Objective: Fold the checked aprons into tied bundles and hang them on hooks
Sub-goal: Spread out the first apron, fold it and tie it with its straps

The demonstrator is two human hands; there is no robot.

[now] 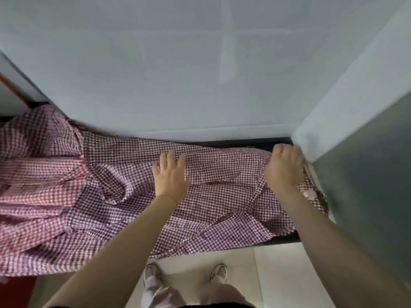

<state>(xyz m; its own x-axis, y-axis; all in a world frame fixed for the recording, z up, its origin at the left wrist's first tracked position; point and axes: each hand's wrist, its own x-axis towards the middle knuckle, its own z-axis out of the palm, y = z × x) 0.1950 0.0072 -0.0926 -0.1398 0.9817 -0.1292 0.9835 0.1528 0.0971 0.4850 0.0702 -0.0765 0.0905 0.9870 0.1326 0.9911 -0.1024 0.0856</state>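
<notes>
As a person stands over a dark counter [287,237] with white shoes [219,272] just short of its near edge, a purple-checked apron [222,174] lies spread across the counter, its long axis running side to side and its near hem spilling over the counter's front lip. On the counter's mid-span the left hand [171,174] rests flat on the cloth, fingers straight and slightly spread, pressing the apron down. Toward the counter's right end, beside the grey-green side panel [367,174], the right hand [283,167] sits on the apron's far right edge with its fingers curled; it appears to bunch or pinch the fabric there, though blur keeps the grip from being certain. A narrow strap [258,187] trails from under that hand toward the counter's front. At the counter's left end a heap of red-checked aprons [37,174] lies crumpled, well apart from both hands. Behind the counter rises a pale wall [178,74]; no hooks show. Judging from the layout, the fold is at its start: the right hand holds the end nearest it, and the cloth's length stretches leftward, so the likely move brings that end across toward the pinning left hand.
</notes>
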